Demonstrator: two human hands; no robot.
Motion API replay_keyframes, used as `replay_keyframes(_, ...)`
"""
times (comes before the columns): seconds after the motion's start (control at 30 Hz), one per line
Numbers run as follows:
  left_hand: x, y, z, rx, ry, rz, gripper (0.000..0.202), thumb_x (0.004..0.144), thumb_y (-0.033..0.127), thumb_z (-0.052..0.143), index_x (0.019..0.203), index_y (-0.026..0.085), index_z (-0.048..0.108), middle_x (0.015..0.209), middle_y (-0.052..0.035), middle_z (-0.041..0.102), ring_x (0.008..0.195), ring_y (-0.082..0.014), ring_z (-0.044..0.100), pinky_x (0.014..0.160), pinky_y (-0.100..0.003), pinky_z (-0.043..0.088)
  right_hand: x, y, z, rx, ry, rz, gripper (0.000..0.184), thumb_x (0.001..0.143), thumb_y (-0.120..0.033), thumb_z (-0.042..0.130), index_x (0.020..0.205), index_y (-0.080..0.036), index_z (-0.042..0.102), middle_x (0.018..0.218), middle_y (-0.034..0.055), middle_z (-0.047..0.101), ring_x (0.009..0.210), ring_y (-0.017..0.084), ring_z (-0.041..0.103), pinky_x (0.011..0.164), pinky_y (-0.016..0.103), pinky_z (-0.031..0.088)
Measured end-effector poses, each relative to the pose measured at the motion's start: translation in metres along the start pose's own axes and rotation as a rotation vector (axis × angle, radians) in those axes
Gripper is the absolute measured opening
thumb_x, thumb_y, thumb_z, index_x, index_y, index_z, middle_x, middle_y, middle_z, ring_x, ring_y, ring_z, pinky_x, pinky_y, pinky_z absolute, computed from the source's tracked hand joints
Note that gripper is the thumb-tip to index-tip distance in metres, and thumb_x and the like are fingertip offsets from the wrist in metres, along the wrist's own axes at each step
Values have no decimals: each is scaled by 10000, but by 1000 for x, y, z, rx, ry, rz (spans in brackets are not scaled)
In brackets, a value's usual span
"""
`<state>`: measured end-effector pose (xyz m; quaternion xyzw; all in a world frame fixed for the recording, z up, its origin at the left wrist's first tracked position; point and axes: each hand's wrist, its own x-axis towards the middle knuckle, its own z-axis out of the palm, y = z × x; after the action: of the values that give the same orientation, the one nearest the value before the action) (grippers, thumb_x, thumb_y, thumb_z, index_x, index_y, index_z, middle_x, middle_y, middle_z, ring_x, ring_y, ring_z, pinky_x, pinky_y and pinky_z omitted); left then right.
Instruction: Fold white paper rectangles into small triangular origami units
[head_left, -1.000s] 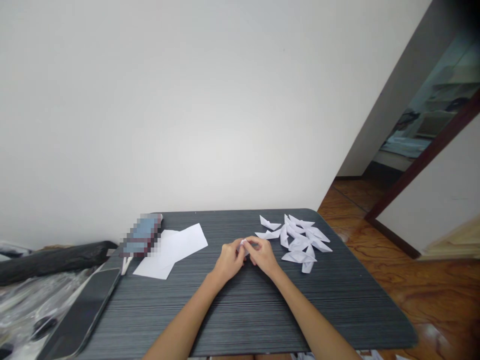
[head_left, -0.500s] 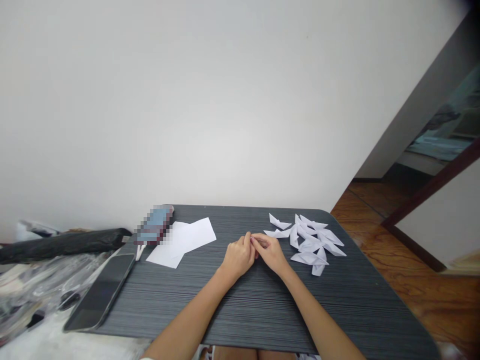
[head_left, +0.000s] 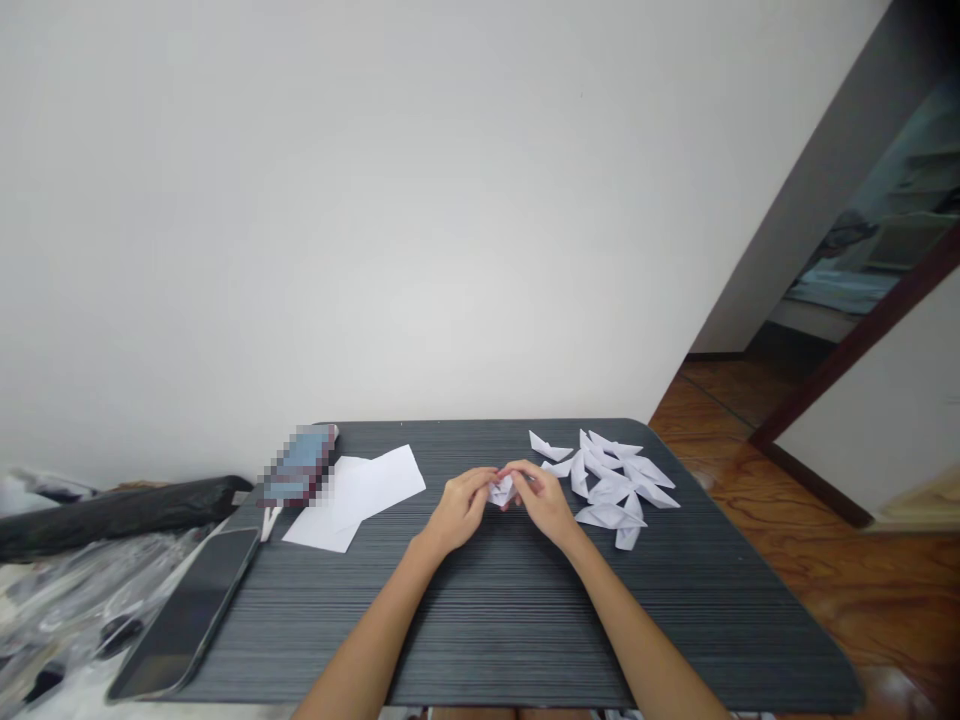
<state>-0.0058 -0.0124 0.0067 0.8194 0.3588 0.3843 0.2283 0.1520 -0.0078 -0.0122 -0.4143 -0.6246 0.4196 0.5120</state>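
Note:
Between my hands is a small piece of folded white paper (head_left: 501, 490), partly covered by the fingers. My left hand (head_left: 459, 507) pinches its left side, and my right hand (head_left: 541, 500) grips its right side with thumb and fingers. Both hands are close together above the middle of the dark table (head_left: 480, 620). Just right of my right hand lies a loose pile of white folded paper boats (head_left: 611, 488). To the left of my left hand, flat white paper sheets (head_left: 382, 485) overlap each other.
A phone with a pixelated screen (head_left: 300, 465) lies at the table's back left. A dark phone (head_left: 191, 610) rests along the left edge. Beyond that edge are a long black roll (head_left: 127, 510) and clear plastic bags (head_left: 90, 590). A white wall (head_left: 450, 220) rises behind the table.
My hands have parted slightly, and the folded white paper now shows between them; before, the fingers hid it. The whole view has shifted a little.

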Motion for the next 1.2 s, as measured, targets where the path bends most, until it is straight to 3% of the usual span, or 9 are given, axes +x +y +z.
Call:
replay_keyframes(0.13,-3,-6,-6,-50,-150,40,284,782,271,482,1038,169,547,1174,-103,507,1084,-201,467,828,-308,444,0,-1,-5,-69,-16,-64,207,811,-321,400,840,-176,546,839,40,552,556,98,512,484,218,431)
replay_keyframes(0.43,-4,-14,-8,58,-86,151,322,745,301,542,1050,197,542,1210,-107,475,1105,-212,452,917,-366,388,-5,-16,-15,-326,-188,-325,98,743,-164,481,829,-179,525,906,53,533,815,147,510,703,276,437)
replay_keyframes(0.63,-8,-25,-2,169,-3,201,310,776,287,504,1065,176,512,1164,-116,511,1063,-199,492,878,-367,433,-6,-19,-12,-386,-223,-348,183,732,-103,454,887,-181,510,909,51,535,785,138,508,734,292,426)
replay_keyframes(0.87,-9,-27,2,213,32,272,240,809,218,456,1033,162,518,1208,-117,465,1084,-179,470,892,-338,434,-8,-16,-12,-445,-231,-344,200,735,-161,529,932,-193,517,1017,68,513,975,175,478,842,328,390)
replay_keyframes(1.03,-8,-30,-5,168,-36,292,347,736,304,557,1049,168,498,1208,-127,461,1084,-199,467,886,-360,432,-8,-10,-15,-430,-203,-348,92,780,-141,471,831,-186,532,907,60,563,881,166,525,781,316,418)
replay_keyframes(1.2,-9,-35,-11,150,-77,254,246,811,219,453,1047,189,518,1141,-102,521,1026,-169,509,840,-335,452,-6,-14,-17,-400,-207,-353,38,767,-173,508,789,-178,538,863,52,578,838,161,537,759,303,420)
